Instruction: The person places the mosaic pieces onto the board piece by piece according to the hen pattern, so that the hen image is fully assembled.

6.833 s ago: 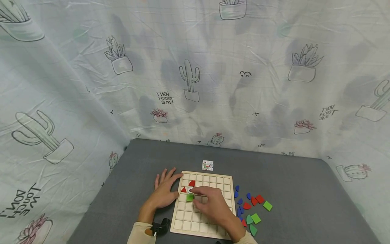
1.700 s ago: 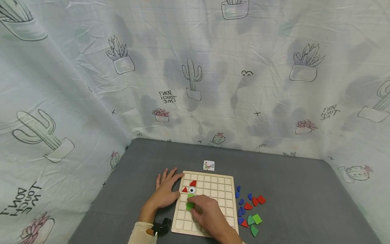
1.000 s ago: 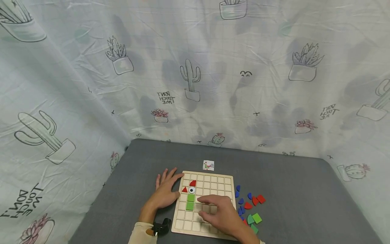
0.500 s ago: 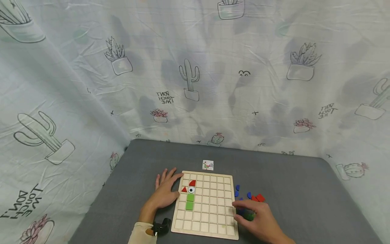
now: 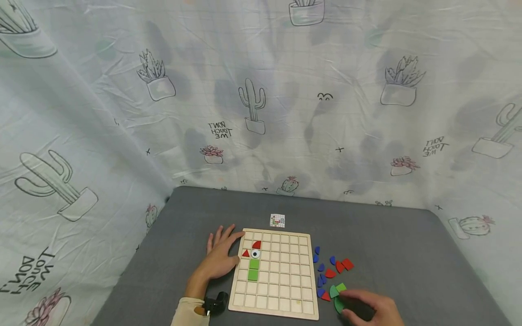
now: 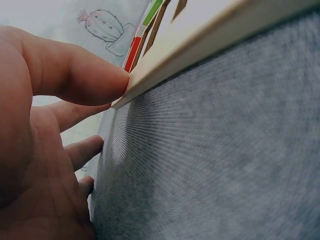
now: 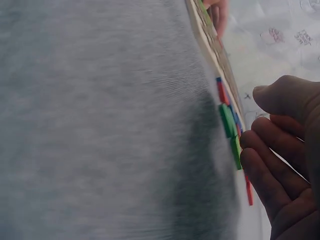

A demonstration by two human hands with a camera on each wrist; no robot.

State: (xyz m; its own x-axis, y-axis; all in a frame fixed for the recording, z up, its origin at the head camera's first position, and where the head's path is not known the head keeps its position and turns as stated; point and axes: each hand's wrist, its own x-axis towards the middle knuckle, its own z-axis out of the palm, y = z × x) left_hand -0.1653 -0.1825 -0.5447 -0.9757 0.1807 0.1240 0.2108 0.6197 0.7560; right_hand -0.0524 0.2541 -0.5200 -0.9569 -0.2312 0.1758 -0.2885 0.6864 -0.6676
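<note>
My left hand (image 5: 220, 258) rests at the left edge of a wooden grid board (image 5: 281, 283), fingers spread, thumb and index finger touching its rim. On the board sit a red quarter-circle (image 5: 256, 245), a white eye tile (image 5: 255, 254), a red triangle (image 5: 245, 253) and two green squares (image 5: 253, 274), one below the other. To the board's right, my right hand (image 5: 377, 309) hovers at the loose green pieces, thumb and index finger apart, nothing seen between them. Nearest to it are a dark green quarter-circle (image 5: 338, 306), another green quarter-circle (image 5: 334, 292) and a partly hidden light green square (image 5: 341, 287).
Several blue pieces (image 5: 321, 267) and red pieces (image 5: 347, 264) lie loose along the board's right side. A small printed picture card (image 5: 277, 220) lies behind the board on the grey table (image 5: 391, 244). Patterned cloth (image 5: 302, 136) hangs around the table.
The right hand set a second green square below the first, released it, then moved right off the board to the loose green pieces. The left hand has stayed at the board's edge.
</note>
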